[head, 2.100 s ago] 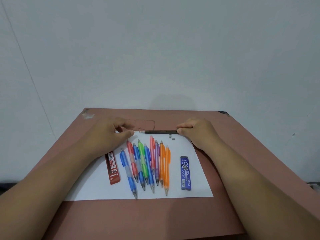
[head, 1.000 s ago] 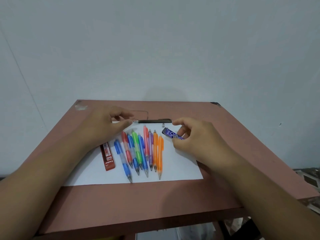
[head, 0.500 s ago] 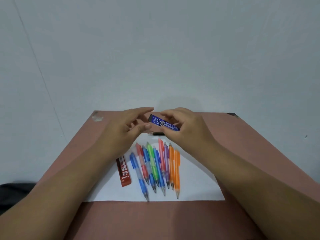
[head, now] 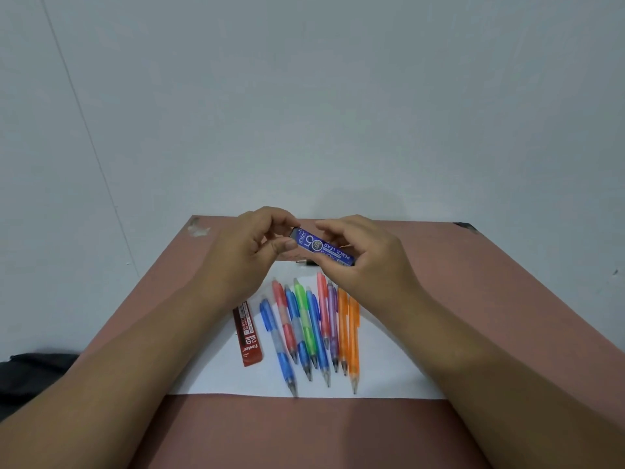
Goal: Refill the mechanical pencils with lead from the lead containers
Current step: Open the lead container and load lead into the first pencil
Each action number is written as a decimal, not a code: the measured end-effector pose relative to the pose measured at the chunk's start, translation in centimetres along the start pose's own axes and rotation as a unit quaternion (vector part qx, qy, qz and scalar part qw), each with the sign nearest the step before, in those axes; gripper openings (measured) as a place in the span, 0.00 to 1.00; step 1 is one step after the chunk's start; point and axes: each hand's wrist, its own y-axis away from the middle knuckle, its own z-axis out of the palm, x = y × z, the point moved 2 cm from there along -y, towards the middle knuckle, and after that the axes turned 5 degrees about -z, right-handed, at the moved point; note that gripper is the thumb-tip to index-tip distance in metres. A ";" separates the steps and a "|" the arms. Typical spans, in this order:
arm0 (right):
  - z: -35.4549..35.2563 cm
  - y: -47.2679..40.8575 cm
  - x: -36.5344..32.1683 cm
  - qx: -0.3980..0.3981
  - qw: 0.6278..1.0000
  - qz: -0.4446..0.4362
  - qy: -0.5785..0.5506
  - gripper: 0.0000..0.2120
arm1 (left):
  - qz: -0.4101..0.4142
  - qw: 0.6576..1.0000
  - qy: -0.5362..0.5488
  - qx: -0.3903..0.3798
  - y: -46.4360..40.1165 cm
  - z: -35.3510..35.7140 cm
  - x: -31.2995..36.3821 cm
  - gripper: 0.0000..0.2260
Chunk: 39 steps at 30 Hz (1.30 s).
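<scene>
Both hands are up over the table with the blue case between them. The right hand pinches its near end between thumb and fingers, a narrow hold; the left hand has curled fingertips on the far end, right at the cap, thumb just under it. It looks like the cap is about to be worked open, though I cannot tell whether it has moved at all.

Progress looks early. Below the grip, nine coloured pencils lie side by side on the paper, tips toward the person, all closed as far as can be seen, none in hand. Just under the case a black pencil peeks out, mostly hidden by the hands. No loose lead shows anywhere, so every refill appears still to be done.

Containers now: the blue case reads "PENCIL LEAD", but its contents are not visible. The red case, marked 2B, lies flat on the paper left of the pencils and below the left hand, untouched; what is in it cannot be made out either.
</scene>
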 end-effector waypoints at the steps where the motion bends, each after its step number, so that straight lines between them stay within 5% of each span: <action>1: -0.1 0.1 -0.1 -0.003 1.000 0.009 -0.008 0.23 | 0.001 1.000 -0.002 0.001 0.0 0.0 0.0 0.12; 7: -0.6 0.6 -0.4 -0.034 0.988 0.116 -0.092 0.16 | 0.021 1.000 -0.010 -0.001 0.0 0.0 0.3 0.15; 12: -0.4 1.0 -0.2 -0.057 0.903 0.297 -0.305 0.08 | 0.028 0.998 0.013 -0.046 0.0 -0.2 1.0 0.19; 17: -0.5 1.0 -0.3 -0.102 0.817 0.364 -0.435 0.12 | 0.041 0.997 0.025 -0.060 0.2 -0.2 1.3 0.20; 21: -0.8 1.1 -0.2 -0.103 0.789 0.382 -0.470 0.13 | 0.047 0.997 0.031 -0.059 0.3 -0.2 1.6 0.19; 34: -1.5 1.1 -0.1 -0.151 0.763 0.369 -0.509 0.15 | 0.036 0.998 0.031 -0.036 0.5 -0.4 2.1 0.15; 39: -2.2 0.7 -0.1 -0.149 0.828 0.327 -0.430 0.14 | -0.030 0.992 0.107 -0.060 0.9 -0.2 2.5 0.08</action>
